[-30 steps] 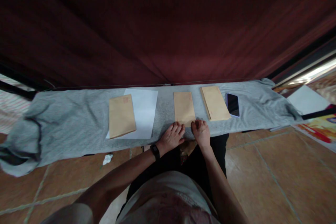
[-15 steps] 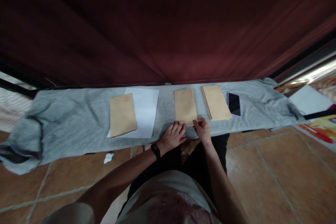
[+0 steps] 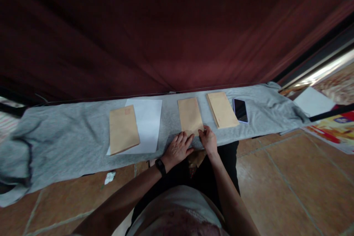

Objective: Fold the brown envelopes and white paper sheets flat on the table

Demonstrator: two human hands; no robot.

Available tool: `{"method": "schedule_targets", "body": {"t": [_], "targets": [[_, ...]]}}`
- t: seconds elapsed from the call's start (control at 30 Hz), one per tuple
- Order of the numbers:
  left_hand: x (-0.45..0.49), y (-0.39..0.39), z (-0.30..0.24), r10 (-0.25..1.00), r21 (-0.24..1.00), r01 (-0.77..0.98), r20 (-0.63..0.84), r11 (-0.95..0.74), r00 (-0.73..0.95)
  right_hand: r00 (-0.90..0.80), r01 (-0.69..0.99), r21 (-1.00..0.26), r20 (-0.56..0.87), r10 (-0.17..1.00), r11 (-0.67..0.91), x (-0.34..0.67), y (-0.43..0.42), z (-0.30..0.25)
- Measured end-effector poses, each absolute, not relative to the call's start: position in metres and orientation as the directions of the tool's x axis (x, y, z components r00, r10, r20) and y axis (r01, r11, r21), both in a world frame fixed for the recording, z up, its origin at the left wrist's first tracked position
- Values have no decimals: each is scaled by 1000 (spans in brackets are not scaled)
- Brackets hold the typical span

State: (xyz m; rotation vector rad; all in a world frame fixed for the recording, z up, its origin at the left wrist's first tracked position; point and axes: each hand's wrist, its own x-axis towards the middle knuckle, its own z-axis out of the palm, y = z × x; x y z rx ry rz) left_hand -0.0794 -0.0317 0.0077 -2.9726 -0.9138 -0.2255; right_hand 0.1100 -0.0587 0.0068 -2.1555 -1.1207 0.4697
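Observation:
A brown paper envelope (image 3: 190,114) lies flat on the grey cloth directly in front of me. My left hand (image 3: 178,150), with a dark band at the wrist, rests its outstretched fingers on the envelope's near left corner. At the near right corner, my right hand (image 3: 208,140) pinches the envelope's edge between thumb and fingers. To the right lies a stack of brown envelopes (image 3: 223,110). On the left, more brown envelopes (image 3: 123,129) overlap a white sheet of paper (image 3: 151,125).
A phone (image 3: 240,110) with a dark screen lies right of the stack. Grey cloth (image 3: 69,136) covers the narrow bench, with a dark red curtain (image 3: 171,33) behind it. A crumpled white scrap (image 3: 110,177) is on the tiled floor (image 3: 271,188).
The view has shifted and tilted slightly, so everything sits a little further left. Both hands stay at the envelope's near edge; the envelope has not visibly moved on the cloth.

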Motion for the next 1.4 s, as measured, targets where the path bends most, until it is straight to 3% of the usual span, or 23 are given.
{"method": "schedule_targets", "body": {"t": [0.2, 0.37, 0.53, 0.7, 1.03, 1.4], "targets": [[-82, -33, 8, 556, 49, 555, 150, -830, 818, 556, 672, -617, 56, 829, -409, 108, -62, 8], [-84, -33, 8, 540, 63, 537, 164, -841, 826, 522, 795, -450, 168, 836, -406, 100, -69, 12], [-86, -32, 0, 517, 50, 517, 168, -855, 839, 334, 887, -420, 304, 892, -189, 83, -71, 8], [-89, -33, -9, 490, 67, 488, 215, -870, 845, 109, 921, -391, 249, 962, -3, 65, -75, -3], [-88, -34, 1, 552, 154, 530, 242, -834, 798, 148, 965, -249, 257, 955, -82, 79, -88, -12], [-21, 27, 11, 555, 153, 534, 210, -832, 805, 144, 966, -252, 307, 941, -66, 77, -88, -20]]}}
